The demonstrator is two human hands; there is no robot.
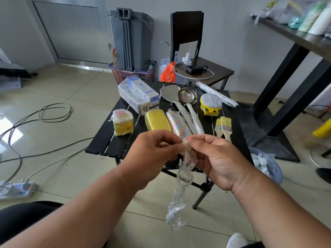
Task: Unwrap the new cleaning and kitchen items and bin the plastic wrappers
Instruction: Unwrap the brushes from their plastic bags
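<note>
Both hands meet above the near edge of the small black folding table (107,140). My left hand (152,154) and my right hand (216,161) each pinch the bunched top of a long strip of clear plastic wrap (180,187), which dangles down toward the floor. Beyond the hands the table holds a bare yellow sponge (156,122), a wrapped iridescent item (177,122), a wrapped sponge pack (123,124), a steel spatula (169,93) and ladle (187,96) with wrapped handles, a glittery scrubber (211,104), two paint brushes (223,127), a wrapped box pack (138,94) and a long wrapped roll (216,93).
A bin with crumpled plastic (265,163) stands on the floor right of the table. A chair with a charger (202,68) is behind the table, a dark desk leg (290,108) at right. Cables (53,111) and a power strip (17,189) lie on the floor at left.
</note>
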